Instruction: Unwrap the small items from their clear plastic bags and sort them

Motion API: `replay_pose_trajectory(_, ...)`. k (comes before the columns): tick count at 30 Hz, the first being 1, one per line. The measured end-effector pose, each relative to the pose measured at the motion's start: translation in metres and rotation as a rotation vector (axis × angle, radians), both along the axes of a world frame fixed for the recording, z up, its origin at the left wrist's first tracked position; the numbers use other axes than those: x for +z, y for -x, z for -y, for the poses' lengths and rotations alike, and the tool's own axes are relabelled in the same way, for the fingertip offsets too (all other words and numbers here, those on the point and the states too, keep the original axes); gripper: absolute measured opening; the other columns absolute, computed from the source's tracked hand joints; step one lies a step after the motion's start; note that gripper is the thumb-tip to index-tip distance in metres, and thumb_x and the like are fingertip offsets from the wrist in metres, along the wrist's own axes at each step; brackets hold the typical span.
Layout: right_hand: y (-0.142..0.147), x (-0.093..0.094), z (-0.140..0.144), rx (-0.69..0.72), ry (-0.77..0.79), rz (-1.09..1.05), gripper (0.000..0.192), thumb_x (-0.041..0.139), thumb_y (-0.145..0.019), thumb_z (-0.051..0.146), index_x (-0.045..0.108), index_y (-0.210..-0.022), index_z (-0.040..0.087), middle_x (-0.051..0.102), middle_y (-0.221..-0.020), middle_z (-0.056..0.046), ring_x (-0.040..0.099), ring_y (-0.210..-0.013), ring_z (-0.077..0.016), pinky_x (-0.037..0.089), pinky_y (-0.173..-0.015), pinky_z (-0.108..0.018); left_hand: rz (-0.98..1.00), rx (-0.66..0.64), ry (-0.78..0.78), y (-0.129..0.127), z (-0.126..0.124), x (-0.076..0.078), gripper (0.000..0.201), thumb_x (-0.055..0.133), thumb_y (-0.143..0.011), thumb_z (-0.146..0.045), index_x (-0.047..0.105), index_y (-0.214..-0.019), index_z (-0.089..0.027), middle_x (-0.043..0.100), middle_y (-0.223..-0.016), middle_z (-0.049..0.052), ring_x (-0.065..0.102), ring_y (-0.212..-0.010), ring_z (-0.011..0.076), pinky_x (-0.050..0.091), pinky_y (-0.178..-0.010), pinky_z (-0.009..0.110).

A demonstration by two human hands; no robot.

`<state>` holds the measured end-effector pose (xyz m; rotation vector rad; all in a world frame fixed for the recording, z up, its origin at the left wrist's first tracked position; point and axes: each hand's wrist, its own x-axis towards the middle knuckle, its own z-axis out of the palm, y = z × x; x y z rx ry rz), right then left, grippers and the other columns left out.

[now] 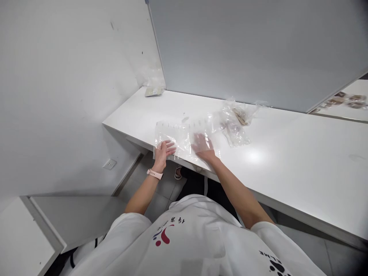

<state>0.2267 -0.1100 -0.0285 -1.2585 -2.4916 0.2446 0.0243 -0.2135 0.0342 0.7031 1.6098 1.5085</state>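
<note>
A strip of clear plastic bags (180, 138) with small marks along its far edge lies over the front part of the white table. My left hand (165, 149) grips the near left part of the film at the table's edge, thumb bent over it and fingers reaching right. My right hand (202, 147) rests flat with fingers spread; the film covers it, and whether it is inside a bag or just beneath one I cannot tell. Just beyond it to the right lie crumpled clear bags (236, 132), with a brownish item (240, 115) among them.
The white table (290, 153) runs along a grey panel (253, 50). A flat greenish packet (154, 91) and clear film (152, 78) sit in the far left corner. Past the panel at right, several brown items (356, 101) lie on another surface. A socket (109, 164) is on the left wall.
</note>
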Motion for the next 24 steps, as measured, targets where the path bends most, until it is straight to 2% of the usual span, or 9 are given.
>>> replay_pose_trajectory(5, 0.01, 0.001, -0.003, -0.126, 0.232, -0.002, 0.073, 0.028, -0.099, 0.058, 0.022, -0.162, 0.023, 0.045, -0.156, -0.01, 0.043, -0.144, -0.0317, 0.042, -0.11, -0.051, -0.36, 0.083, 0.239, 0.033, 0.009, -0.027, 0.028, 0.057, -0.088, -0.046, 0.068, -0.092, -0.021, 0.071, -0.078, 0.005, 0.072, -0.07, 0.02, 0.058, -0.059, 0.029)
replay_pose_trajectory(8, 0.007, 0.0, -0.003, -0.123, 0.231, -0.127, 0.068, 0.034, -0.096, 0.057, 0.037, -0.157, 0.026, 0.054, -0.149, -0.008, 0.047, -0.14, -0.034, 0.044, -0.107, -0.05, -0.578, 0.135, 0.337, 0.042, 0.01, -0.017, 0.042, 0.06, -0.087, -0.044, 0.06, -0.121, -0.018, 0.069, -0.117, 0.015, 0.067, -0.113, 0.0321, 0.06, -0.085, 0.043)
replay_pose_trajectory(10, 0.003, -0.001, -0.001, -0.145, 0.225, -0.224, 0.06, 0.037, -0.096, 0.05, 0.051, -0.149, 0.027, 0.065, -0.136, -0.008, 0.058, -0.128, -0.033, 0.049, -0.099, -0.047, -0.797, 0.227, 0.344, 0.04, 0.015, -0.005, 0.068, 0.059, -0.089, -0.044, 0.035, -0.147, -0.018, 0.04, -0.155, 0.022, 0.036, -0.146, 0.0401, 0.043, -0.109, 0.059)
replay_pose_trajectory(12, -0.002, -0.001, 0.002, -0.208, 0.227, -0.301, 0.051, 0.037, -0.094, 0.04, 0.067, -0.132, 0.023, 0.076, -0.107, -0.01, 0.069, -0.103, -0.0315, 0.054, -0.086, -0.044, -1.013, 0.29, 0.27, 0.028, 0.021, 0.003, 0.075, 0.052, -0.095, -0.044, 0.016, -0.155, -0.019, 0.007, -0.168, 0.02, 0.005, -0.155, 0.0388, 0.021, -0.121, 0.065)
replay_pose_trajectory(13, -0.005, 0.0, 0.005, -0.247, 0.222, -0.326, 0.048, 0.037, -0.092, 0.035, 0.073, -0.12, 0.021, 0.077, -0.089, -0.01, 0.071, -0.089, -0.0304, 0.054, -0.079, -0.043, -1.089, 0.263, 0.203, 0.02, 0.024, 0.005, 0.07, 0.047, -0.098, -0.043, 0.015, -0.156, -0.02, 0.004, -0.168, 0.018, 0.0, -0.156, 0.0358, 0.015, -0.123, 0.063)
replay_pose_trajectory(15, -0.01, 0.003, 0.014, -0.327, 0.176, -0.392, 0.043, 0.036, -0.087, 0.029, 0.077, -0.096, 0.019, 0.069, -0.066, -0.008, 0.067, -0.07, -0.0272, 0.053, -0.069, -0.04, -1.147, 0.02, 0.055, 0.0, 0.027, 0.001, 0.06, 0.04, -0.101, -0.042, 0.022, -0.155, -0.023, 0.018, -0.167, 0.015, 0.01, -0.156, 0.0298, 0.017, -0.126, 0.056)
replay_pose_trajectory(17, -0.017, 0.008, 0.024, -0.361, 0.098, -0.534, 0.038, 0.035, -0.084, 0.026, 0.073, -0.082, 0.021, 0.068, -0.067, -0.007, 0.064, -0.066, -0.0235, 0.052, -0.065, -0.036, -1.141, -0.381, -0.031, -0.018, 0.024, -0.008, 0.062, 0.046, -0.098, -0.045, 0.027, -0.155, -0.028, 0.033, -0.162, 0.013, 0.021, -0.154, 0.0278, 0.022, -0.126, 0.052)
replay_pose_trajectory(19, -0.028, 0.013, 0.035, -0.386, 0.047, -0.709, 0.033, 0.036, -0.083, 0.024, 0.068, -0.076, 0.022, 0.069, -0.075, -0.005, 0.062, -0.065, -0.0199, 0.05, -0.061, -0.033, -1.149, -0.708, -0.051, -0.028, 0.017, -0.02, 0.074, 0.059, -0.09, -0.048, 0.03, -0.155, -0.029, 0.034, -0.162, 0.011, 0.02, -0.154, 0.0308, 0.02, -0.127, 0.055)
replay_pose_trajectory(24, -0.077, 0.017, 0.039, -0.576, 0.056, -0.886, 0.026, 0.039, -0.085, 0.024, 0.064, -0.083, 0.021, 0.067, -0.077, -0.005, 0.062, -0.066, -0.0191, 0.05, -0.06, -0.032, -1.132, -0.898, -0.06, 0.001, 0.002, -0.029, 0.054, 0.043, -0.091, -0.02, 0.054, -0.142, -0.034, 0.042, -0.158, 0.001, 0.025, -0.153, 0.0249, 0.022, -0.127, 0.052)
